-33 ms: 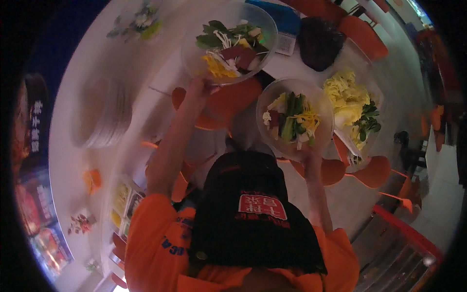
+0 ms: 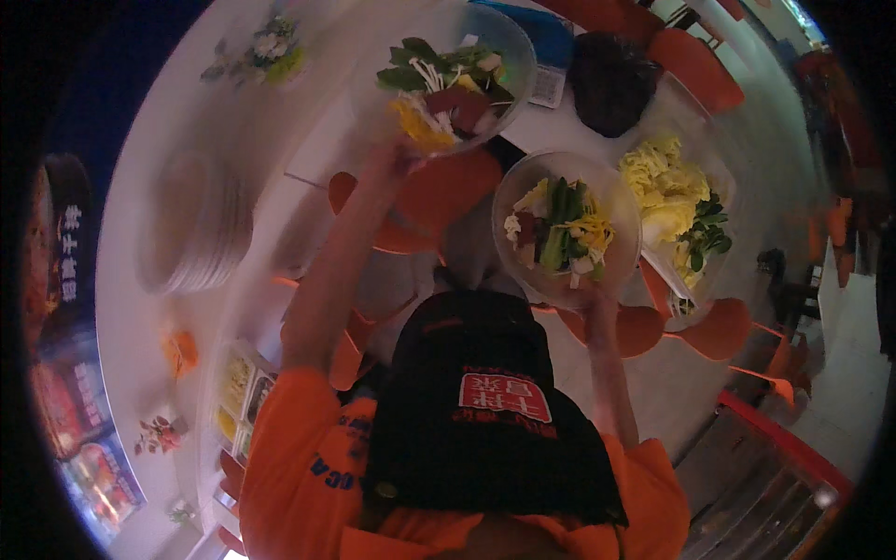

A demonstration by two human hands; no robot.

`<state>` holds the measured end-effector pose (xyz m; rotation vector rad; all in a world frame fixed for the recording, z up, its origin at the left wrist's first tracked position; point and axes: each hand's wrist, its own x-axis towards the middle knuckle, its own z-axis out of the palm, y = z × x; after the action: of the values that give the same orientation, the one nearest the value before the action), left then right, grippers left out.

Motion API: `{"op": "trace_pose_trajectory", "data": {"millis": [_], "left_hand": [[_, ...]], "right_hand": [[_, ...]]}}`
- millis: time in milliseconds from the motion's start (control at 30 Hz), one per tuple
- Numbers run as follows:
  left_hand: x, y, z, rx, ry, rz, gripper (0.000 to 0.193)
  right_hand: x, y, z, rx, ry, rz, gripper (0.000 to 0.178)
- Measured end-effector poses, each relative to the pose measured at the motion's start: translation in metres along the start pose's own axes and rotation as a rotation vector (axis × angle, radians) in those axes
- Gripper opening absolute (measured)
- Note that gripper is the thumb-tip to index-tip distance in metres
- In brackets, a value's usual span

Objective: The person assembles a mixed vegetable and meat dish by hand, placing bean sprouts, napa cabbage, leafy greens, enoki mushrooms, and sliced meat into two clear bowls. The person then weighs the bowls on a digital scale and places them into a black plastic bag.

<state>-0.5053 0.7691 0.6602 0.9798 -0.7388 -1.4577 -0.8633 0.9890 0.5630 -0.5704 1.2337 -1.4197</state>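
Above orange chairs (image 2: 439, 201), left hand (image 2: 387, 163) grips clear bowl of mixed vegetables (image 2: 443, 79), raised. Right hand (image 2: 593, 299) holds second clear salad bowl (image 2: 565, 229) from beneath. Cabbage tray (image 2: 677, 201) just beside; white plate stack (image 2: 196, 224) far left.

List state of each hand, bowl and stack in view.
left hand: raised, holding left bowl
left bowl: held up, full of vegetables
right hand: under right bowl, holding it
right bowl: held up, full of vegetables
plate stack: on counter, untouched

White counter (image 2: 233, 112) with stacked plates (image 2: 191, 224), flower sprig (image 2: 266, 51), black bag (image 2: 611, 79).
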Motion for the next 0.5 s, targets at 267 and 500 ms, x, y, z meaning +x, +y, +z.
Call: {"op": "trace_pose_trajectory", "data": {"millis": [267, 500], "left_hand": [[0.060, 0.049, 0.060, 0.501, -0.224, 0.387, 0.018], [-0.011, 0.064, 0.053, -0.071, 0.004, -0.104, 0.032]], "right_hand": [[-0.069, -0.061, 0.001, -0.046, -0.064, -0.047, 0.039], [-0.170, -0.029, -0.014, -0.035, 0.007, -0.072, 0.041]]}}
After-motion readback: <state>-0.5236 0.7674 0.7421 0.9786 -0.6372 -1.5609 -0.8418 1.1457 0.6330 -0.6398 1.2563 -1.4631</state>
